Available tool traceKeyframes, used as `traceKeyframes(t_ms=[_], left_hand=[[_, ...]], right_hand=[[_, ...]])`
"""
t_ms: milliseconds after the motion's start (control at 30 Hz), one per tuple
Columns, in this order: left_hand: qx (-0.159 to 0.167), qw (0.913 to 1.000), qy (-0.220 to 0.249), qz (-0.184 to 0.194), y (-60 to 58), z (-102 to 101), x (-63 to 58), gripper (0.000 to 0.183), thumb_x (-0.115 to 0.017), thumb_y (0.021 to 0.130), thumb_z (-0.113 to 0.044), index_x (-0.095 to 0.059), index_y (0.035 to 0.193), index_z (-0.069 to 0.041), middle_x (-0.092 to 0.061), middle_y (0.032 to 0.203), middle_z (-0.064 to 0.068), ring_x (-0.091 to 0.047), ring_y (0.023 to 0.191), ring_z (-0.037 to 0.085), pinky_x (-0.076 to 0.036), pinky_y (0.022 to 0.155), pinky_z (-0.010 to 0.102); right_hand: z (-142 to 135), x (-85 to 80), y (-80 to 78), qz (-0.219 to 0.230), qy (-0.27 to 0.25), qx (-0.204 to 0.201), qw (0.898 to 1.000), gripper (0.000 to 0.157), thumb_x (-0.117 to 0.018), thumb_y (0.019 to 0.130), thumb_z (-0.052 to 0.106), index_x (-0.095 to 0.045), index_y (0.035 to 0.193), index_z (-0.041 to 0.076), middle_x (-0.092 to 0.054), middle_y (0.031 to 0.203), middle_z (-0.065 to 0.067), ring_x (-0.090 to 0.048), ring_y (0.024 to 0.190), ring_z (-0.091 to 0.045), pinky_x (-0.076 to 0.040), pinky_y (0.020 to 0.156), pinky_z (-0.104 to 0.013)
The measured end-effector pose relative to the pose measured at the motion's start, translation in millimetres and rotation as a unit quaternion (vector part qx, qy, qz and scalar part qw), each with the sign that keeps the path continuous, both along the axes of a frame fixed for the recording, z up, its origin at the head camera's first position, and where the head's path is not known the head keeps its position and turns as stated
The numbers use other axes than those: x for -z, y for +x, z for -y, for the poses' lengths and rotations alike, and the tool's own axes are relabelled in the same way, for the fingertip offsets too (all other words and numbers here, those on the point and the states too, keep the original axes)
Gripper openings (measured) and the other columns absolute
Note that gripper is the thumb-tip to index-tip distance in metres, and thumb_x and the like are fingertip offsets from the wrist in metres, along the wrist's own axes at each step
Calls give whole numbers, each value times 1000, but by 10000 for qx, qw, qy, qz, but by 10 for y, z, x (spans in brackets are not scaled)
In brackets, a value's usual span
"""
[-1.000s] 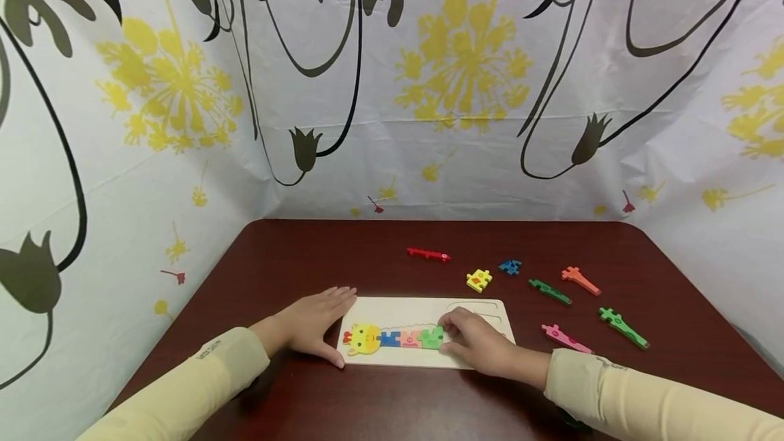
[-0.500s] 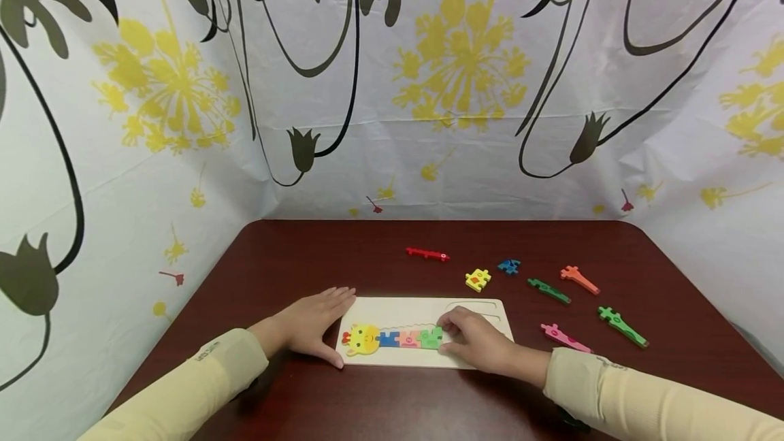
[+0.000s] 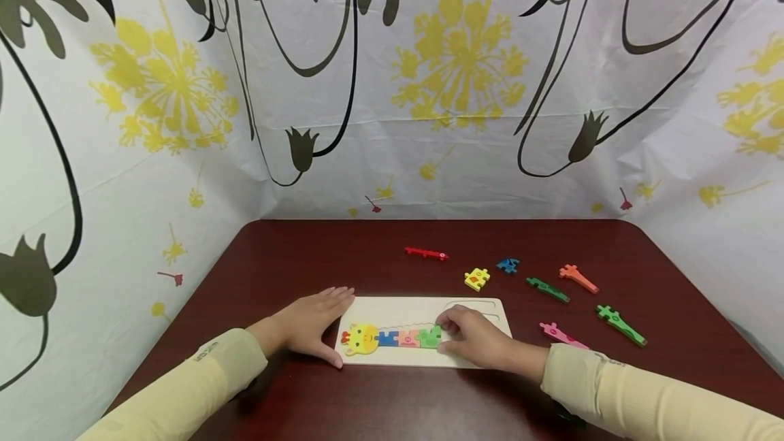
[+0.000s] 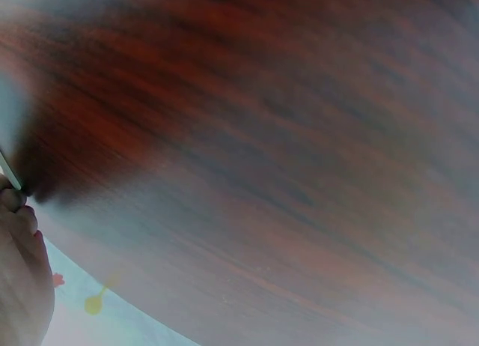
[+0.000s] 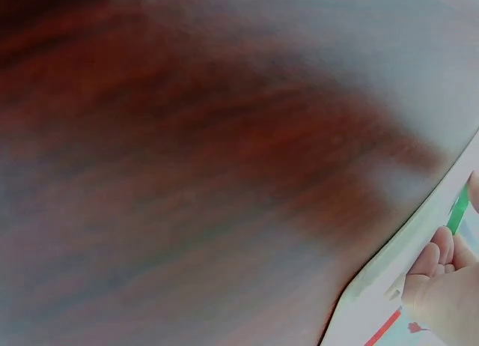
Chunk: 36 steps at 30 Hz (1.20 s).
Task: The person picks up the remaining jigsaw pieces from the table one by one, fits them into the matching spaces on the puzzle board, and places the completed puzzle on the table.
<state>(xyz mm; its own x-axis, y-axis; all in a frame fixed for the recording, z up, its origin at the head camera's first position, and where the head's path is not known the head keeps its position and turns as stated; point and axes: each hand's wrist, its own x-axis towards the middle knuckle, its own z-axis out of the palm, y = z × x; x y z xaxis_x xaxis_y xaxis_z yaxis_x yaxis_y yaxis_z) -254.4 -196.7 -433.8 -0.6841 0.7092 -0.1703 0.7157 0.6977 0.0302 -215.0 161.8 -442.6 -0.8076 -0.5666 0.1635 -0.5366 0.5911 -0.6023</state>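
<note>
A pale wooden puzzle board point(image 3: 392, 358) lies near the front of the table. My left hand point(image 3: 309, 325) rests at its left end, fingers and thumb spread straight. In the board, from the left, sit a yellow giraffe-head piece point(image 3: 363, 339), a blue piece point(image 3: 388, 339) and a pink piece point(image 3: 408, 339), joined in a row. Against the pink one is a green puzzle piece point(image 3: 430, 337), whose right end my right hand point(image 3: 474, 339) pinches between thumb and fingers. The right wrist view also has this green piece point(image 5: 458, 211) between the fingertips. My right hand covers part of the board's right side.
Behind and right of the board lie loose pieces: red point(image 3: 426, 254), yellow point(image 3: 476, 279), blue point(image 3: 508, 265), dark green point(image 3: 548, 289), orange point(image 3: 578, 278), light green point(image 3: 621, 324) and pink point(image 3: 562, 335). A patterned cloth point(image 3: 380, 101) hangs beyond the dark red table point(image 3: 331, 257).
Both hands and the pieces hold the same places on the board. The whole view has drifted very slightly left.
</note>
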Motion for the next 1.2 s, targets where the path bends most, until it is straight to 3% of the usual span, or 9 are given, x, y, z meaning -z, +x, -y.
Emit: traceKeyframes(t_ms=[667, 1200], left_hand=[[-61, 9999, 87, 111, 17, 1, -8, 121, -46, 70, -89, -18, 156, -9, -16, 161, 5, -13, 147, 21, -18, 116, 40], [32, 9999, 67, 84, 0, 10, -4, 122, -44, 69, -90, -18, 156, -9, -15, 161, 6, -12, 147, 21, -17, 116, 39]], right_hand=[[8, -72, 0, 337, -13, 31, 9994, 35, -82, 79, 18, -63, 103, 2, -56, 90, 2, -53, 82, -13, -49, 72, -28], [18, -143, -55, 319, -108, 242, 9991, 37, -82, 80, 23, -64, 105, 1, -57, 88, 1, -53, 81, -15, -49, 70, -27]])
